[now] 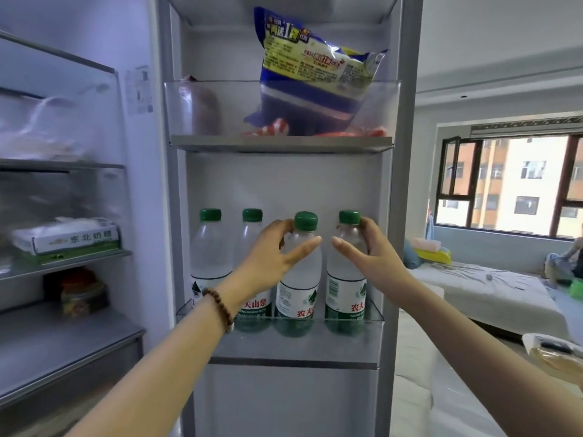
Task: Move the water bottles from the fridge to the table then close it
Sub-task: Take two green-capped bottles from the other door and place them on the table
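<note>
Bottles of clear plastic with green screw caps [209,247], four in a row, stand upright in the transparent lower bin [375,318] of the open white fridge door [284,398]. The left hand [271,250], a brown beaded bracelet [219,305] on its wrist, grasps the third bottle from the left [299,285] at the shoulder, thumb across the front. The right hand [369,247] grasps the fourth bottle [345,288] round the neck. A blue and yellow plastic bag [315,74] sits in the bin above. A white bed [489,288] lies to the right.
</note>
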`<state>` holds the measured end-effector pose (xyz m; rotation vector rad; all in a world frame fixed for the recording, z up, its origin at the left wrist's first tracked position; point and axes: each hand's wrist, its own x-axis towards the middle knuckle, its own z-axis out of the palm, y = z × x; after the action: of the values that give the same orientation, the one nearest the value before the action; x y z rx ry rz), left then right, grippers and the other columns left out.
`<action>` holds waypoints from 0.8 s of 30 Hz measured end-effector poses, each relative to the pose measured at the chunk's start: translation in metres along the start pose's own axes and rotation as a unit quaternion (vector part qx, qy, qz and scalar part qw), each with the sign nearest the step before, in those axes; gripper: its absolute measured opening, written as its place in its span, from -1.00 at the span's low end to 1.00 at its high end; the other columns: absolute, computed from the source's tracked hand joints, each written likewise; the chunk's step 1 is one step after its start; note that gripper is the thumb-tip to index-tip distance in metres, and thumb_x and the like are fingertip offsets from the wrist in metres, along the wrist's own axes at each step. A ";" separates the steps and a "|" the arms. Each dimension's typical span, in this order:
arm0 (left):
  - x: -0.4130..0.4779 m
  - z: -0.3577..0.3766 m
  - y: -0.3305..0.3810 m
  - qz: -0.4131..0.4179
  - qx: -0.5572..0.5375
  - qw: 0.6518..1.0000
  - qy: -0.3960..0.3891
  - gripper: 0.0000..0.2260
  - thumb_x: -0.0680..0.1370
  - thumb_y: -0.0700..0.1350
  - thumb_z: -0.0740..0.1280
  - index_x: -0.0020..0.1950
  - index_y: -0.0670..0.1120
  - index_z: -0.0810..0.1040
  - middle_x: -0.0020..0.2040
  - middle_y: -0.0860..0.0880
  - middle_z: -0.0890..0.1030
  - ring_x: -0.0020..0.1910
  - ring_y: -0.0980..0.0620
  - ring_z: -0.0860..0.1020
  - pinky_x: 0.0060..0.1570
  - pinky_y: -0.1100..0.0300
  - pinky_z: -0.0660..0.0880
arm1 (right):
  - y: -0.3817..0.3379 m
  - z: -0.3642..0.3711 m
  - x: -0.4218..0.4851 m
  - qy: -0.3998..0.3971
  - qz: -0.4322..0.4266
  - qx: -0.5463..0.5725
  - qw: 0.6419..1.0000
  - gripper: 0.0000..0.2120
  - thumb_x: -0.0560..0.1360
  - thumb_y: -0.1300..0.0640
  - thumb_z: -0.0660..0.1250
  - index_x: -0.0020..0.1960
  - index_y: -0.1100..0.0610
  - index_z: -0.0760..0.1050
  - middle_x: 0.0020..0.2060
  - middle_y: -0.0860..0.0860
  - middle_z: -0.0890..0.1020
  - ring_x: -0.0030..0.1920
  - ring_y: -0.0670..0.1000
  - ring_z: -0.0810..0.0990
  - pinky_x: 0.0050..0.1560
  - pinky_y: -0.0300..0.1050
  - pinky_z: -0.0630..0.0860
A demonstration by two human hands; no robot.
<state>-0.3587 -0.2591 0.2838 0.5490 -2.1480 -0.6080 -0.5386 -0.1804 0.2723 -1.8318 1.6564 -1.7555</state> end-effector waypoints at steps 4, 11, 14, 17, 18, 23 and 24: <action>-0.012 0.018 0.001 -0.005 -0.101 0.995 0.003 -0.62 0.49 0.29 0.18 0.23 0.15 0.37 0.21 0.18 0.46 0.30 0.18 0.36 0.37 0.06 0.27 | 0.010 0.002 -0.013 -0.023 0.016 0.007 1.000 -0.30 0.31 -0.25 0.39 0.37 -0.13 0.23 0.32 -0.16 0.42 0.34 -0.11 0.39 0.38 0.01 0.33; -0.023 0.021 0.009 0.011 -0.087 0.995 0.046 -0.50 0.35 0.18 0.39 0.22 0.20 0.28 0.10 0.39 0.36 0.09 0.51 0.28 0.00 0.48 0.23 | 0.010 0.009 -0.025 0.000 -0.021 0.007 1.000 -0.27 0.32 -0.19 0.38 0.41 -0.12 0.18 0.36 -0.14 0.36 0.37 -0.09 0.34 0.38 -0.05 0.31; -0.025 0.023 0.007 0.006 -0.123 0.989 0.086 -0.61 0.42 0.08 0.41 0.17 0.20 0.33 0.12 0.31 0.43 0.13 0.41 0.35 0.08 0.38 0.28 | 0.005 0.013 -0.027 -0.006 -0.048 -0.001 0.999 -0.30 0.36 -0.10 0.41 0.40 -0.05 0.20 0.33 -0.15 0.39 0.35 -0.16 0.34 0.38 -0.19 0.28; -0.029 0.026 0.008 0.006 -0.143 0.982 0.124 -0.61 0.43 0.06 0.41 0.20 0.16 0.37 0.15 0.25 0.46 0.16 0.36 0.37 0.10 0.37 0.26 | 0.001 0.017 -0.028 -0.004 -0.071 -0.003 0.997 -0.36 0.39 0.00 0.44 0.36 -0.06 0.21 0.24 -0.25 0.40 0.25 -0.39 0.33 0.28 -0.48 0.23; -0.030 0.025 0.009 0.007 -0.145 0.980 0.139 -0.56 0.42 0.06 0.41 0.25 0.12 0.37 0.19 0.20 0.47 0.18 0.32 0.38 0.13 0.34 0.26 | -0.001 0.016 -0.028 0.008 -0.077 0.007 0.997 -0.37 0.37 -0.02 0.44 0.34 -0.08 0.21 0.23 -0.26 0.40 0.23 -0.43 0.32 0.25 -0.52 0.23; -0.034 -0.001 0.035 0.084 -0.134 0.965 0.208 -0.57 0.41 0.11 0.41 0.23 0.12 0.40 0.10 0.21 0.51 0.05 0.36 0.47 0.00 0.41 0.39 | -0.030 0.001 -0.015 0.067 -0.147 0.059 0.985 -0.36 0.38 -0.05 0.46 0.36 0.01 0.27 0.20 -0.03 0.50 0.23 -0.08 0.49 0.29 -0.15 0.41; -0.035 -0.009 0.043 0.103 -0.129 0.960 0.227 -0.61 0.41 0.12 0.41 0.19 0.16 0.40 0.04 0.25 0.53 0.02 0.33 0.50 -0.02 0.42 0.44 | -0.040 -0.003 -0.013 0.078 -0.169 0.066 0.980 -0.37 0.39 -0.01 0.44 0.37 0.04 0.27 0.18 -0.03 0.51 0.18 -0.10 0.51 0.24 -0.22 0.43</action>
<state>-0.3390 -0.2071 0.2934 0.2805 -1.6360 -0.5705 -0.5135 -0.1540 0.2931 -2.0542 1.2917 -2.1359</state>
